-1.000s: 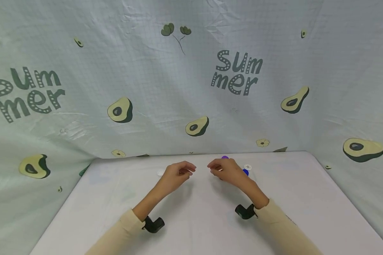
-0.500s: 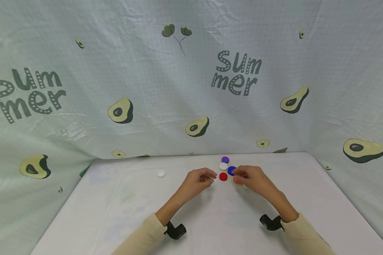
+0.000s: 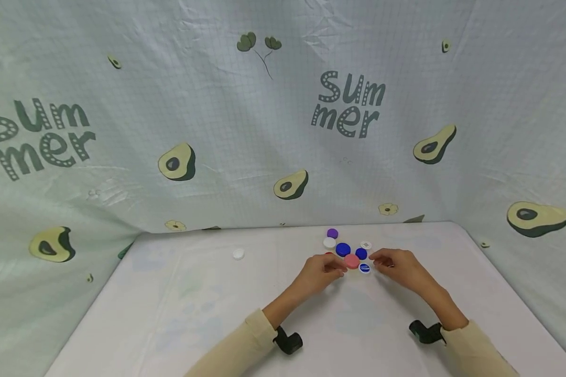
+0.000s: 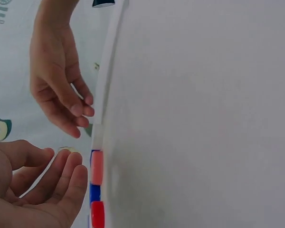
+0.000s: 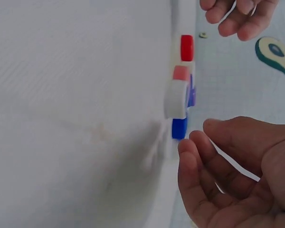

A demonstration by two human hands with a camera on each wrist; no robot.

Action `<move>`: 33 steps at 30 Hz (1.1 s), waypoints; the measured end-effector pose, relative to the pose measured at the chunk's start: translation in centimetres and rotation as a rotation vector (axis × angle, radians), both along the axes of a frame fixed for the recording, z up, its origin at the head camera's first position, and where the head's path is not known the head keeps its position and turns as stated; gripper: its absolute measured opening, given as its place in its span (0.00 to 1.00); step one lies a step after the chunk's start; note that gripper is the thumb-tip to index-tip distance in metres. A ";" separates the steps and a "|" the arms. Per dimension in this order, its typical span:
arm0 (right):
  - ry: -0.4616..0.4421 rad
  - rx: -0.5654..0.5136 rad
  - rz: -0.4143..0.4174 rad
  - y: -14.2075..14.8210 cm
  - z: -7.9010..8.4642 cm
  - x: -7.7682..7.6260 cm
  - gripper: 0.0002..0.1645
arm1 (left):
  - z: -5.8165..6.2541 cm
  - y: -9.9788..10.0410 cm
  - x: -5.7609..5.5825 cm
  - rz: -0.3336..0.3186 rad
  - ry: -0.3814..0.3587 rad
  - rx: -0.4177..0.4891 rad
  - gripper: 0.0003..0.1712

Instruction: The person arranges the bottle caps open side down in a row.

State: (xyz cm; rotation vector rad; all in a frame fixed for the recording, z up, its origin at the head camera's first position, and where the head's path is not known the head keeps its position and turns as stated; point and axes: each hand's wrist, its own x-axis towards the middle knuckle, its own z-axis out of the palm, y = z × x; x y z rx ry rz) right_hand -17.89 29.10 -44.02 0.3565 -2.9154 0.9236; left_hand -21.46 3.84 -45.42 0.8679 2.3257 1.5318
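A loose cluster of bottle caps lies toward the back of the table, right of centre. A pink cap [image 3: 351,261] has a dark blue cap [image 3: 343,250] behind it and a smaller blue cap [image 3: 361,254] to its right. In front of that one sits a white cap with a blue print [image 3: 365,268]. My left hand [image 3: 320,272] hovers at the pink cap's left with fingers loosely bent, partly covering a red cap [image 5: 186,48]. My right hand [image 3: 402,268] is just right of the printed cap, fingers loosely curved. Both wrist views show nothing in either hand.
Behind the cluster are a purple cap [image 3: 332,233], a white cap [image 3: 329,243] and a white patterned cap [image 3: 366,245]. A lone white cap [image 3: 238,254] lies further left. The white table [image 3: 193,314] ends at a printed curtain [image 3: 236,157] at the back.
Both hands have moved right across the table. The right hand has passed over the caps to their right side, uncovering them, while the left hand has come to the cluster's left edge.
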 end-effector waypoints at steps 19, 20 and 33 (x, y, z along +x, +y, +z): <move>-0.204 -0.125 0.064 1.2 -2.3 -2.2 0.16 | -1.3 4.3 -0.7 0.046 -0.105 -0.115 0.06; -0.205 -0.121 0.060 1.2 -2.2 -2.2 0.16 | -1.3 4.4 -0.6 0.053 -0.112 -0.115 0.06; -0.184 -0.098 -0.003 0.6 -2.6 -1.4 0.15 | -1.3 4.9 -0.5 0.078 -0.130 -0.110 0.07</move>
